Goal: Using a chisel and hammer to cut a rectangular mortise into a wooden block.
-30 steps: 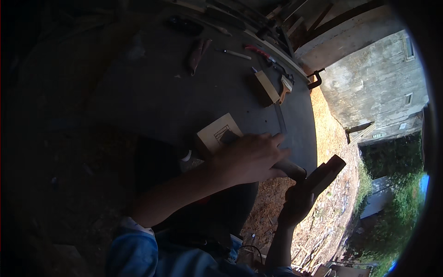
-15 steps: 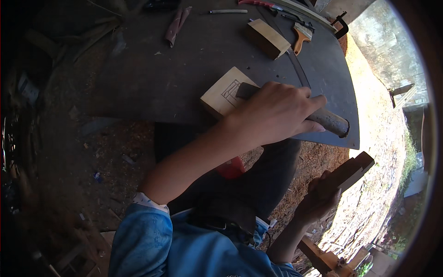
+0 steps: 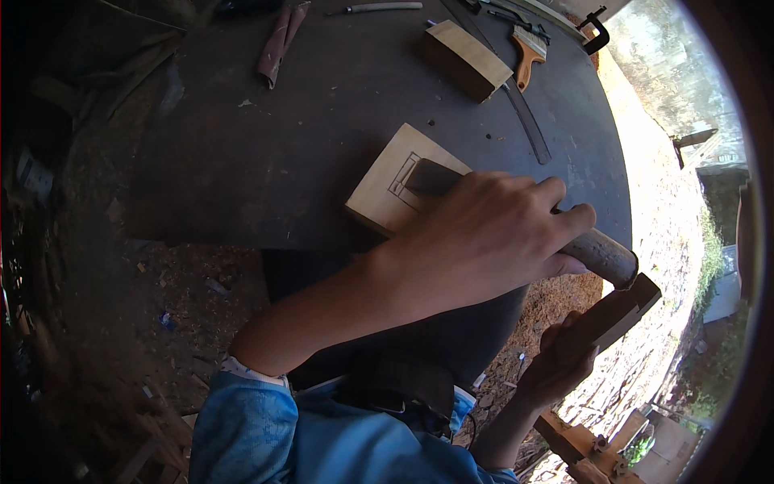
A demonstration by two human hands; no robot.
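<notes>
My left hand (image 3: 504,230) is wrapped around a chisel. The handle of the chisel (image 3: 606,258) sticks out past my fingers to the right. Its flat blade (image 3: 433,178) rests on a pale wood block (image 3: 380,192), over a pencilled rectangular layout on the top face. The block lies at the near edge of the dark table. Lower right, my right hand (image 3: 564,373) grips a dark wooden piece (image 3: 606,321) with a stepped end. That end appears to meet the butt of the chisel handle. My left palm and fingertips are partly hidden.
Farther back on the dark table (image 3: 242,161) are a second wood block (image 3: 468,60), a thin dark metal strip (image 3: 528,125), a brush (image 3: 528,60), a rolled reddish sheet (image 3: 282,44) and a slim light tool (image 3: 379,7). A black clamp (image 3: 598,31) sits at the far right edge.
The dark wooden piece and the chisel handle's end have come together; a gap separated them before. My left hand and the chisel sit lower and farther right in view, and the view has shifted slightly.
</notes>
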